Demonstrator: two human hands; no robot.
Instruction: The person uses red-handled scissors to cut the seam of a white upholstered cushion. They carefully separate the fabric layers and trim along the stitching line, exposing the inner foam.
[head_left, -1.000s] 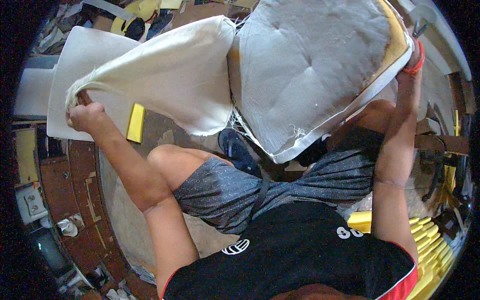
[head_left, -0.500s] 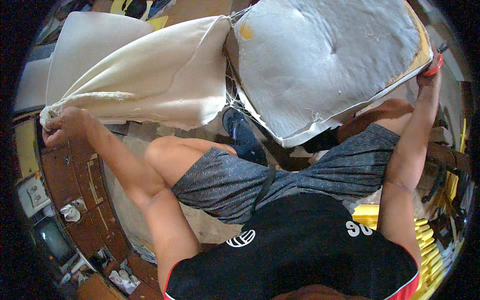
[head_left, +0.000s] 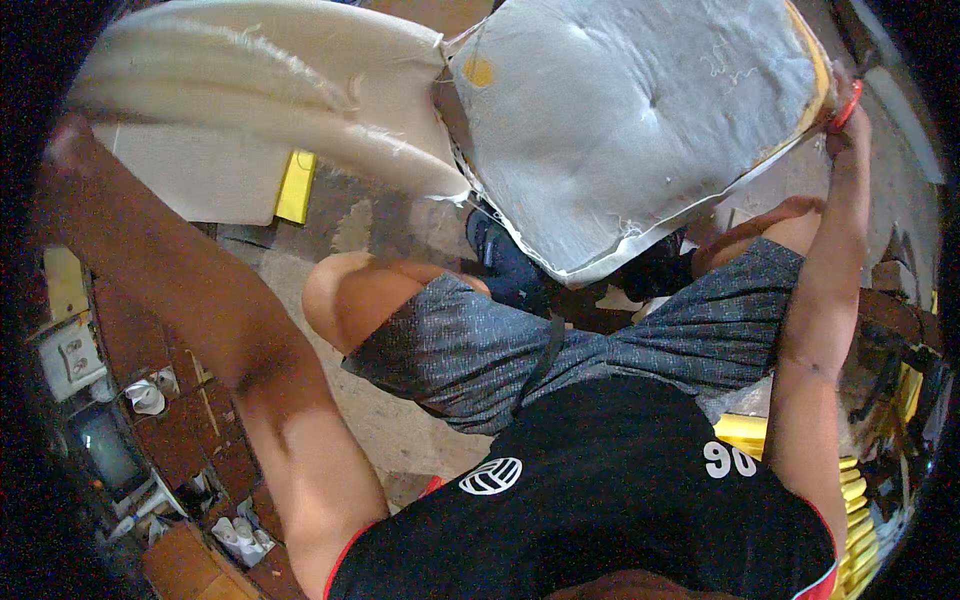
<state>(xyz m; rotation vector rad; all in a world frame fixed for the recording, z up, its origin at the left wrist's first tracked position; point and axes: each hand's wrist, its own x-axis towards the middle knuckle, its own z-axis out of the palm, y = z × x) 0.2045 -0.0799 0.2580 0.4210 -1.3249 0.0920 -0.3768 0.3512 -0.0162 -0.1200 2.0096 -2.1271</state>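
A seat cushion [head_left: 570, 140], grey-white and worn on its upper face with yellow foam along one edge, rests tilted in front of my knees. At its far right corner my right hand [head_left: 845, 115] is closed on the rim, and a red loop-shaped thing [head_left: 852, 105] shows at that hand; I cannot make out its kind. Cream fabric [head_left: 400, 90] stretches left from the cushion's left side, joined there by frayed threads. My left hand [head_left: 75, 150], dark and blurred at the left rim, is at the fabric's far end; its fingers are smeared, but the cloth moves with it.
A flat pale panel [head_left: 200, 180] lies on the floor beneath the fabric, with a yellow piece [head_left: 296, 186] at its edge. Brown wooden furniture with a socket plate [head_left: 72, 355] and white crumpled bits [head_left: 147, 395] stands left. Yellow ribbed material [head_left: 855, 500] is behind my right arm.
My left hand has swung up and away toward the upper left, lifting the cream fabric and uncovering the panel and yellow piece. The cushion and my right hand have shifted slightly left.
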